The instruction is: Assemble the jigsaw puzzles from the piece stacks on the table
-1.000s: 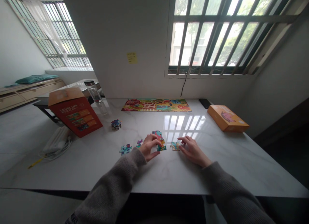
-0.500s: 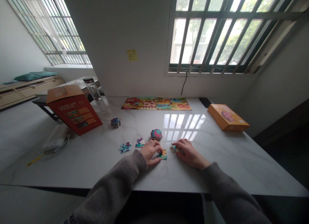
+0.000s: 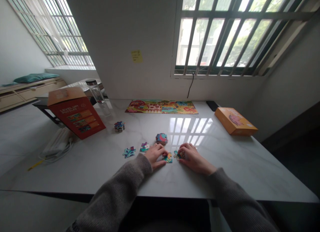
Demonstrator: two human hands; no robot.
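Note:
My left hand rests on the white marble table, its fingertips at the left edge of an orange-and-teal jigsaw piece. My right hand has its fingertips on a teal-and-orange jigsaw piece, which is partly hidden. A small gap separates the two pieces. A stack of jigsaw pieces lies just beyond my hands. Two loose pieces lie to the left, and a smaller stack lies farther back.
An assembled farm-scene jigsaw puzzle lies along the wall. A red puzzle box and a glass bottle stand back left. An orange box lies at right, near a dark phone. White cables lie beyond the left edge.
My hands have moved closer together, bringing the two pieces nearer each other. The left piece has come toward me, uncovering the stack beyond it. The view has tilted slightly.

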